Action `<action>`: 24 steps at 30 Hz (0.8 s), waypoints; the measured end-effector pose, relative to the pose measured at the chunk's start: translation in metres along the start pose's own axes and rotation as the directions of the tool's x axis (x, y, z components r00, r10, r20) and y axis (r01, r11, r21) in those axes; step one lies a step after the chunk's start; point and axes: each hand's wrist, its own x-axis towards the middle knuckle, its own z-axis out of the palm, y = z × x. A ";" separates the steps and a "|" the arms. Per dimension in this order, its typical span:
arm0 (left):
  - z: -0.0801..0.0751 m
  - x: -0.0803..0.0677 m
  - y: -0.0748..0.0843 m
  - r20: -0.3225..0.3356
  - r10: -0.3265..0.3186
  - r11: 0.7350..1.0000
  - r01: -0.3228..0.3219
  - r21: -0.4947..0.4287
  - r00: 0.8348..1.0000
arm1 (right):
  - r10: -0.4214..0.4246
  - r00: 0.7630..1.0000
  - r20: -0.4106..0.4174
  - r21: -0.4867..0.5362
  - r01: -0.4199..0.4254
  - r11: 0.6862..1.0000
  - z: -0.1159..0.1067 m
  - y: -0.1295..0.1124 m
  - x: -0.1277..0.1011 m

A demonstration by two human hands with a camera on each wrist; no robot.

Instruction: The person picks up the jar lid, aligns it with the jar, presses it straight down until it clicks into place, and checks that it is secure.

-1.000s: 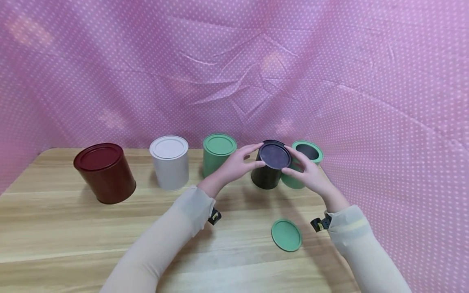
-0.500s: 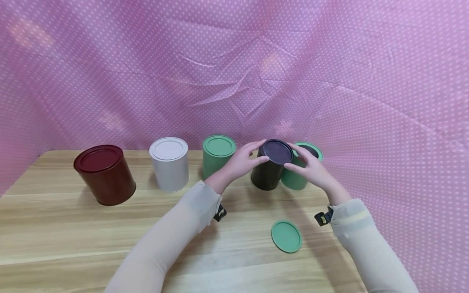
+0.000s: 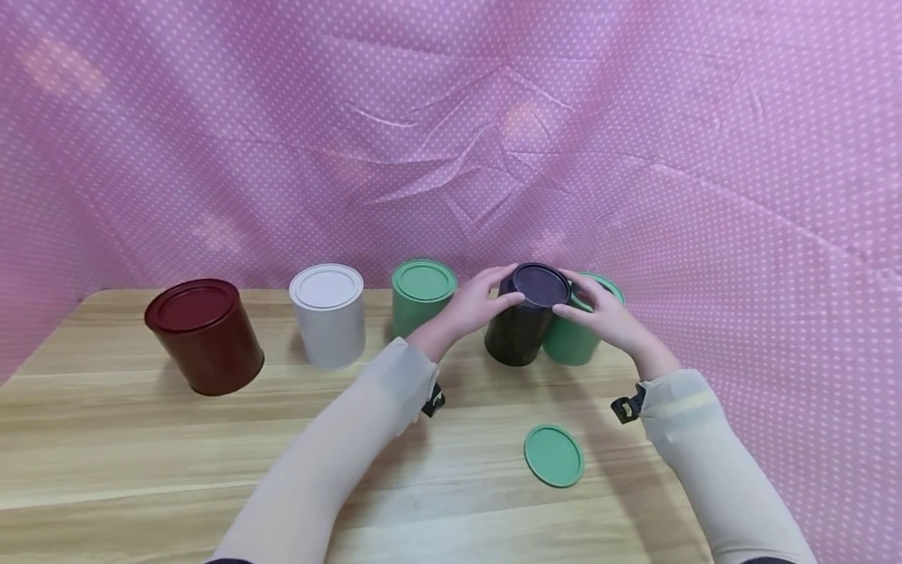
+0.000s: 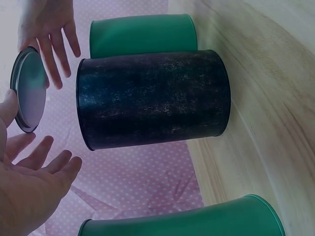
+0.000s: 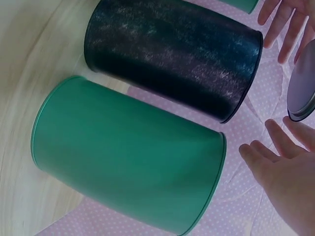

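The black tin (image 3: 517,333) stands upright on the table (image 3: 141,454), long axis vertical, mouth up, touching the open green tin (image 3: 574,338). Both the left hand (image 3: 474,304) and right hand (image 3: 599,313) pinch the black lid (image 3: 539,284) by its rim with spread fingers. A second ago the lid sat lower on the tin; now it hovers clear above.

Looks like a staged recording setup to us rather than anyone's home or shop. We've got a pink polka-dot cloth (image 3: 634,141) hung all around as a backdrop, a plain wooden table (image 3: 127,462) in front of it, and just a neat row of coloured tins (image 3: 327,313) set out on top.
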 end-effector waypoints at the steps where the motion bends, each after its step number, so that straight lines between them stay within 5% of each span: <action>1: 0.000 0.001 0.000 0.002 0.001 1.000 -0.001 -0.002 1.000 | 0.002 1.000 0.004 -0.003 -0.002 1.000 -0.001 0.000 0.001; 24: 0.003 0.021 -0.015 0.071 -0.031 0.998 0.035 -0.050 0.997 | -0.007 0.998 0.056 -0.185 0.017 0.983 -0.008 0.011 0.029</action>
